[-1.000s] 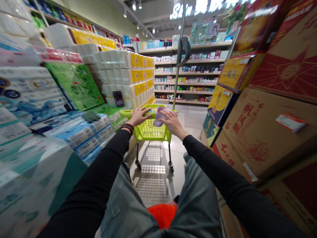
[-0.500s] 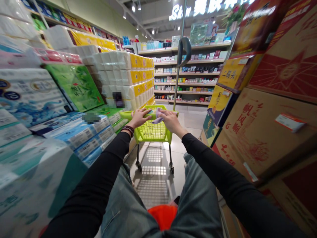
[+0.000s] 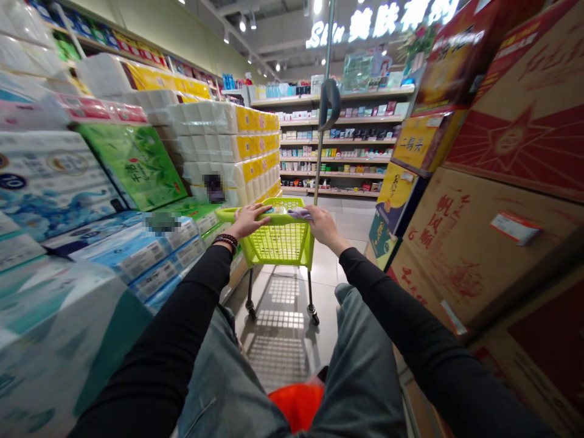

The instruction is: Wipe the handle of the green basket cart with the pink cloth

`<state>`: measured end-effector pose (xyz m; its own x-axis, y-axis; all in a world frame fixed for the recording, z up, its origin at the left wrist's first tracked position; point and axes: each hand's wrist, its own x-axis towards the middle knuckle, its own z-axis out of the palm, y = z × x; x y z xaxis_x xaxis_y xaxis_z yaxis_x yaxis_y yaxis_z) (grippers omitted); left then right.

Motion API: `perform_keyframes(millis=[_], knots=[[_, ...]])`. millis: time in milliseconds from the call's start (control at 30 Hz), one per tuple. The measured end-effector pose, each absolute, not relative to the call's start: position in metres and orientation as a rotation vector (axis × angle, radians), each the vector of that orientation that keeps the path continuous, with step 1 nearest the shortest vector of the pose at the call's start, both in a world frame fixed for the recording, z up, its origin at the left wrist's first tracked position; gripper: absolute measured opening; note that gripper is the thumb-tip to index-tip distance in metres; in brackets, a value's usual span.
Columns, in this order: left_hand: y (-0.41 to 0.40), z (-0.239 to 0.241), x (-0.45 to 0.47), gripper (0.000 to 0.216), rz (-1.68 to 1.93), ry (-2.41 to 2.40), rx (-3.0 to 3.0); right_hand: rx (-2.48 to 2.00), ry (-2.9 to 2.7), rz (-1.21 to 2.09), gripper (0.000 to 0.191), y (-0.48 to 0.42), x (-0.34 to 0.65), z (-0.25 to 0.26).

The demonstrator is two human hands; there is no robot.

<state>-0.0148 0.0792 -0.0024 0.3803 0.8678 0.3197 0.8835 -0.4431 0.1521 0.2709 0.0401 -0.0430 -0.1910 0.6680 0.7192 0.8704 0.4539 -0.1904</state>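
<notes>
Our right hand (image 3: 323, 225), at 3 o'clock on the handle (image 3: 281, 218), has its fingers curled round a soft, crumpled lilac cloth (image 3: 298, 213) lying across the smooth green bar. Our left hand (image 3: 249, 220), at 9 o'clock, drapes its fingers over the bar; how tightly, we cannot tell. Below, the plastic basket (image 3: 274, 243) is latticed, and round wheels (image 3: 312, 316) stand at 6 o'clock. Further out we see film-wrapped rolls (image 3: 205, 146) at 10, a slim pole (image 3: 318, 158) at 1 and boxy cartons (image 3: 465, 249) at 3.
</notes>
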Motion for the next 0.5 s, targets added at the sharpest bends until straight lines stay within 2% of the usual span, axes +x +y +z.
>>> perform_keyframes(millis=[200, 500], knots=[[0.083, 0.010, -0.017, 0.062, -0.454, -1.766, -2.613, -1.304, -1.937, -0.399, 0.038, 0.020, 0.245, -0.044], [0.065, -0.002, 0.040, 0.056, -0.675, -1.835, -2.505, -1.283, -1.976, -0.375, 0.036, 0.020, 0.225, -0.041]])
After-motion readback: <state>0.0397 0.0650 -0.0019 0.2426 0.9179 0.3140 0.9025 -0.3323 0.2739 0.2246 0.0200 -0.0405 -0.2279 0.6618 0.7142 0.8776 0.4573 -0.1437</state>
